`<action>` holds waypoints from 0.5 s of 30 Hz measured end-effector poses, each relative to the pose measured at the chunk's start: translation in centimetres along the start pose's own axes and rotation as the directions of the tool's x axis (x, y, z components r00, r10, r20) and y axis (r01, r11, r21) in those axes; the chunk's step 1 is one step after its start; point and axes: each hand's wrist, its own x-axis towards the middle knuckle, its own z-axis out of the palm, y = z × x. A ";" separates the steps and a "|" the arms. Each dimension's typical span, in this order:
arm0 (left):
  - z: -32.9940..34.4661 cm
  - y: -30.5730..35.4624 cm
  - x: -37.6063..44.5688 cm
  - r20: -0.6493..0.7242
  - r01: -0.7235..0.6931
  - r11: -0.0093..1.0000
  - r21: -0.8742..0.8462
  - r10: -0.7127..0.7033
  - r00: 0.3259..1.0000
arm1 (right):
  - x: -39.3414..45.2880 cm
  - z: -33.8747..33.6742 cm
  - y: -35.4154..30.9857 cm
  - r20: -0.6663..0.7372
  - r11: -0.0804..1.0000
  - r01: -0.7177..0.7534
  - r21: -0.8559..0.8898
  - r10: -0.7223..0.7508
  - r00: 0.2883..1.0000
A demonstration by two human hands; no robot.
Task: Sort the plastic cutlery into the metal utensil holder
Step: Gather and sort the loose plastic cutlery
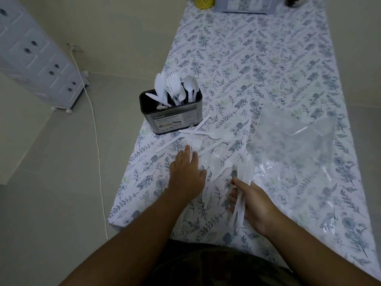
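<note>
Metal utensil holder (pixel 175 118), label reading "Kassa", stands at 11 o'clock from the hands on the floral-clothed bench (pixel 268 69), with white knives, forks and spoons upright inside. Left hand (pixel 186 174), grip apart, fingers flat on loose plastic cutlery (pixel 208 145). Right hand (pixel 252 203), grip clamped on a cutlery bundle (pixel 245 170). Clear plastic bag (pixel 292 145) at 2 o'clock

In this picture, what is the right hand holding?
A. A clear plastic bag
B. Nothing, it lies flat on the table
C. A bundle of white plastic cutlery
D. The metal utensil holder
C: the right hand has its fingers curled around a bundle of white plastic cutlery, while the clear plastic bag lies on the table and the metal utensil holder stands apart.
</note>
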 end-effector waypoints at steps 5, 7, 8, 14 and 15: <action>0.9 -0.5 -2.4 -0.032 -0.120 0.993 0.020 0.121 0.992 | 0.2 -0.3 0.2 -0.007 1.000 0.001 -0.023 -0.001 1.000; 1.1 -0.8 -2.9 -0.023 -0.149 0.989 0.013 0.150 0.988 | 0.3 -0.3 0.3 -0.004 1.000 -0.001 -0.023 0.001 1.000; 1.2 -0.9 -3.1 -0.020 -0.168 0.986 0.013 0.168 0.986 | 0.4 -0.3 0.3 -0.005 1.000 0.002 -0.026 -0.002 1.000; 0.6 0.1 -2.1 -0.177 0.027 0.947 -0.320 -0.088 0.980 | 0.8 0.0 0.4 -0.016 0.998 0.014 -0.054 -0.015 1.000; 0.4 0.4 -1.5 -0.190 0.061 0.946 -0.317 -0.126 0.974 | 0.7 0.1 0.5 -0.019 0.998 0.014 -0.055 -0.015 1.000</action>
